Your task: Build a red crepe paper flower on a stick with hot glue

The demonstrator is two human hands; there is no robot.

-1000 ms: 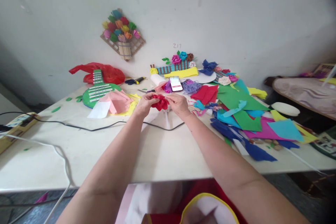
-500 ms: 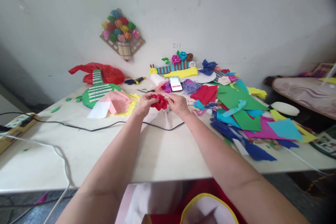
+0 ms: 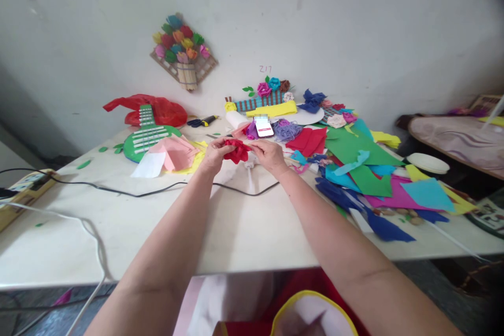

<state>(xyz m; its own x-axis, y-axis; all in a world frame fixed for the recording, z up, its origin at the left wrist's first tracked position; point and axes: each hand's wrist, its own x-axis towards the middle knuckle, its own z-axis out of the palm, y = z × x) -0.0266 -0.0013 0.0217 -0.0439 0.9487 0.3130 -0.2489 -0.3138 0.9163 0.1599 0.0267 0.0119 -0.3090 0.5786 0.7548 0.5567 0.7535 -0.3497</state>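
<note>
Above the middle of the table, a ruffled red crepe paper flower (image 3: 237, 151) is held between my two hands. Closed around its left side is my left hand (image 3: 216, 155), thumb and fingers pressed into the paper. My right hand (image 3: 269, 154) is pinched at the flower's right end; its fingertips hide the exact spot they grip. Just behind the hands stands a lit phone (image 3: 263, 127). Below the flower, a white stick-like thing (image 3: 250, 176), partly hidden, is on the table near a black cable (image 3: 137, 195).
At left lie a green guitar-shaped craft (image 3: 151, 139), pink paper (image 3: 175, 152) and scissors (image 3: 195, 123). On the right spread green sheets (image 3: 364, 147), blue paper (image 3: 388, 226) and red paper (image 3: 309, 140). A power strip (image 3: 29, 194) sits at the left edge.
My hands have shifted slightly apart, and the red flower has turned and moved a little to the left. Everything else on the table stays where it was.
</note>
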